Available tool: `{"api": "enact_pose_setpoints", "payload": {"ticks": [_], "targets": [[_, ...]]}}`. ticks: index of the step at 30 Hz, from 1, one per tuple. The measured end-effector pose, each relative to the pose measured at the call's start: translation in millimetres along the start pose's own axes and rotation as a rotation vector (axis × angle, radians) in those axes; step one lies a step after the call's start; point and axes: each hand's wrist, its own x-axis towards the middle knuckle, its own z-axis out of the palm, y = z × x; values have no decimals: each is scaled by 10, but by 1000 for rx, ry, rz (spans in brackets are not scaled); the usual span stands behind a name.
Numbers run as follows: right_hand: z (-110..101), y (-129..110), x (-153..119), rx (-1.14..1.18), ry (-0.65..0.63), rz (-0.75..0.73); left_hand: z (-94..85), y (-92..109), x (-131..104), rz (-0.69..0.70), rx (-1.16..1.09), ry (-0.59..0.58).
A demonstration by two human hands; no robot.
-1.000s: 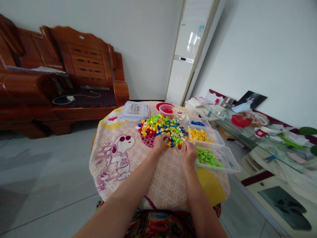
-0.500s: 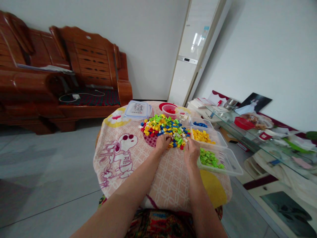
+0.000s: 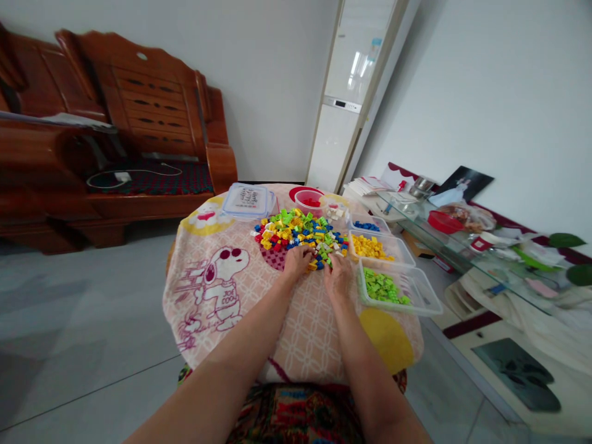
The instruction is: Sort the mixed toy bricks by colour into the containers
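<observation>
A heap of small mixed-colour blocks (image 3: 296,229) lies on a round table covered with a pink patterned cloth (image 3: 309,333). My left hand (image 3: 298,260) is at the front edge of the heap, fingers curled over some blocks; what they hold is too small to name. Close beside it on the right, my right hand (image 3: 337,271) has its fingertips down at the blocks, and their grip cannot be made out. Right of the heap, clear boxes hold green blocks (image 3: 382,287), yellow blocks (image 3: 370,246) and blue blocks (image 3: 366,226).
Behind the heap are a round tub with red blocks (image 3: 311,202), white blocks (image 3: 335,213) and a lidded clear box (image 3: 248,200). A cluttered glass-topped cabinet (image 3: 467,253) stands at the right, a wooden bench (image 3: 152,117) at the back left.
My right hand has moved left, away from the yellow box and closer to my left hand. The whole view has shifted slightly.
</observation>
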Motion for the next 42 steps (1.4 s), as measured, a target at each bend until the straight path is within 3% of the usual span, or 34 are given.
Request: {"api": "enact_pose_setpoints", "payload": {"ticks": [6, 12, 15, 21, 24, 27, 30, 36, 42], "targets": [[-95, -24, -80, 28, 35, -6, 25, -44, 16, -4, -44, 3], [-224, 13, -128, 89, 247, 20, 21, -24, 21, -25, -21, -6], [-373, 138, -98, 59, 357, 25, 15, -11, 16, -30, -9, -17], [-743, 514, -28, -56, 456, 115, 5, 7, 13, -40, 7, -13], [-777, 480, -28, -75, 474, 130, 8, -4, 18, -35, 9, -7], [-654, 261, -62, 22, 413, 37, 17, -23, 24, -29, 14, -1], [-460, 55, -124, 68, 260, 9, 28, -41, 28, -25, 3, -2], [-242, 71, -248, -104, -82, 104, 29, -44, 30, -18, -29, -6], [-223, 125, -282, -172, -88, 83, 32, -47, 30, -29, -42, -7]]}}
